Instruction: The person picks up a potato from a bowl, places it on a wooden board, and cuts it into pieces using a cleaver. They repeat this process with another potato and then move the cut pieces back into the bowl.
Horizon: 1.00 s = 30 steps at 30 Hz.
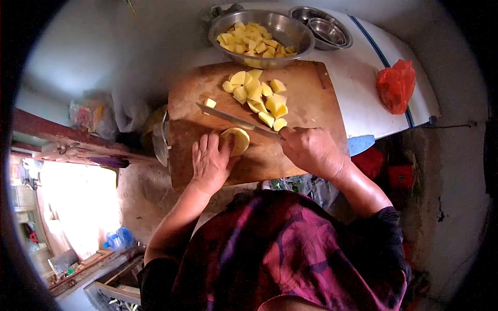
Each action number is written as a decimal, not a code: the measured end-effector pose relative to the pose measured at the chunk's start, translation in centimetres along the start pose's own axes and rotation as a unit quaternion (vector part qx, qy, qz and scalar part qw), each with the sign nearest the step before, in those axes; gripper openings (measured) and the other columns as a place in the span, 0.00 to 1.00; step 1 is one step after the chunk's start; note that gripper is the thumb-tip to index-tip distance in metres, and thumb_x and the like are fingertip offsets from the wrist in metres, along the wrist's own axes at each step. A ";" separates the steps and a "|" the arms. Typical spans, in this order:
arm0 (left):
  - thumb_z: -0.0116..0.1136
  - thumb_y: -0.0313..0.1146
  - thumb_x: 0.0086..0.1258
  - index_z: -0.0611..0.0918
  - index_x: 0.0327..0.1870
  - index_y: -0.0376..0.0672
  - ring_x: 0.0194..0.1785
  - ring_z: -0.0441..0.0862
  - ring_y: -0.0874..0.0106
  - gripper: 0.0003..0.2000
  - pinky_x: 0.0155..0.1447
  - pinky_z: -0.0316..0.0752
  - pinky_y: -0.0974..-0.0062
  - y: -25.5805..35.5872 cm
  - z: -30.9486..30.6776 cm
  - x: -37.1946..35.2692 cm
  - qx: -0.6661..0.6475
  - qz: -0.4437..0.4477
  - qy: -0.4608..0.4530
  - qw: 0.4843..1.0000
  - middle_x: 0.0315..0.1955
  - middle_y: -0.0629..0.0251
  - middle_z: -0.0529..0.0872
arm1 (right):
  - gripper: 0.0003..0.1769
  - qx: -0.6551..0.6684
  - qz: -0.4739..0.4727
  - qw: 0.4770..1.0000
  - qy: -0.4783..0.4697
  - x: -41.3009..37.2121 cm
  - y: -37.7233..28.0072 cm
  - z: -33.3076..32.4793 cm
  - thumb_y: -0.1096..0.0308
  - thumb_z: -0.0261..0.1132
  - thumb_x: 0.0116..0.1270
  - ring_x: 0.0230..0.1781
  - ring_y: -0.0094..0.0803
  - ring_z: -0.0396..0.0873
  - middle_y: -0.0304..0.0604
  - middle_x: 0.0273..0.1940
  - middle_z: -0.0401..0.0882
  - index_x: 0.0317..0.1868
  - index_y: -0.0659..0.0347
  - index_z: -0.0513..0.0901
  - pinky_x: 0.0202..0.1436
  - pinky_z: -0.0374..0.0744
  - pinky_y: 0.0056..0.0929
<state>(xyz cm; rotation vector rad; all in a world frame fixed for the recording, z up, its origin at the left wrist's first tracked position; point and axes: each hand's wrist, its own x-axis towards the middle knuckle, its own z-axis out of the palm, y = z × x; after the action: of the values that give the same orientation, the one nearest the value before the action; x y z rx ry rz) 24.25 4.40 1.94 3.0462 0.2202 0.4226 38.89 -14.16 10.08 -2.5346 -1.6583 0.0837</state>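
My left hand (211, 159) is closed on a large peeled potato piece (238, 141), its cut face up, on the wooden cutting board (192, 166). My right hand (314, 150) grips the handle of a knife (233, 119), whose blade points left across the board just above the piece. Beyond the blade lies a pile of cut potato chunks (254, 90), and one small chunk (209, 103) sits apart near the knife's tip.
Behind the board stands a metal bowl (303, 44) of potato chunks, with smaller metal bowls (328, 32) at its right. A red plastic bag (396, 86) lies on the white table (358, 98). Plastic bags (93, 116) hang at the left.
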 end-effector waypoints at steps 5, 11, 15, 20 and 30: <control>0.62 0.35 0.49 0.75 0.51 0.43 0.44 0.68 0.62 0.24 0.43 0.65 0.62 0.1 0.4 0.0 -0.022 0.023 0.057 0.998 0.41 0.60 0.71 | 0.03 0.010 -0.081 0.996 0.027 0.9 -0.8 0.4 0.71 0.54 0.57 0.19 0.42 0.77 0.44 0.19 0.75 0.27 0.60 0.70 0.21 0.75 0.39; 0.62 0.30 0.45 0.75 0.46 0.42 0.46 0.67 0.61 0.22 0.45 0.65 0.62 0.8 -0.4 0.4 -0.040 -0.004 0.049 0.998 0.42 0.60 0.70 | 0.12 0.018 -0.024 0.999 -0.021 3.1 -0.7 3.8 0.60 0.56 0.60 0.20 0.41 0.79 0.44 0.19 0.78 0.37 0.59 0.74 0.20 0.77 0.39; 0.63 0.21 0.36 0.72 0.48 0.39 0.47 0.67 0.58 0.29 0.48 0.67 0.62 0.9 0.6 0.7 -0.037 -0.072 0.064 0.995 0.43 0.56 0.68 | 0.09 0.027 -0.018 0.999 0.039 2.9 0.4 4.9 0.62 0.54 0.60 0.18 0.42 0.78 0.44 0.19 0.77 0.32 0.59 0.73 0.19 0.76 0.39; 0.61 0.33 0.51 0.73 0.41 0.43 0.43 0.69 0.59 0.16 0.42 0.68 0.62 1.1 0.2 1.6 -0.015 -0.103 0.056 0.993 0.37 0.59 0.68 | 0.11 0.071 0.043 0.997 -0.002 1.9 -0.4 1.7 0.63 0.55 0.62 0.23 0.53 0.75 0.55 0.21 0.75 0.29 0.64 0.70 0.26 0.74 0.45; 0.63 0.24 0.43 0.73 0.45 0.41 0.44 0.69 0.57 0.23 0.44 0.69 0.62 1.1 -0.1 1.6 -0.058 -0.095 0.039 0.993 0.38 0.58 0.68 | 0.09 0.059 0.025 0.998 -0.008 4.0 -0.8 4.0 0.67 0.52 0.58 0.21 0.43 0.80 0.49 0.22 0.79 0.31 0.63 0.76 0.23 0.78 0.41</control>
<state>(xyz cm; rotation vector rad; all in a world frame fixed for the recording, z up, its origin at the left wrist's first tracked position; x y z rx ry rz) 25.90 3.59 2.52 2.8640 0.4675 0.5210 39.31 -9.92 6.32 -2.4926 -1.5477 0.2012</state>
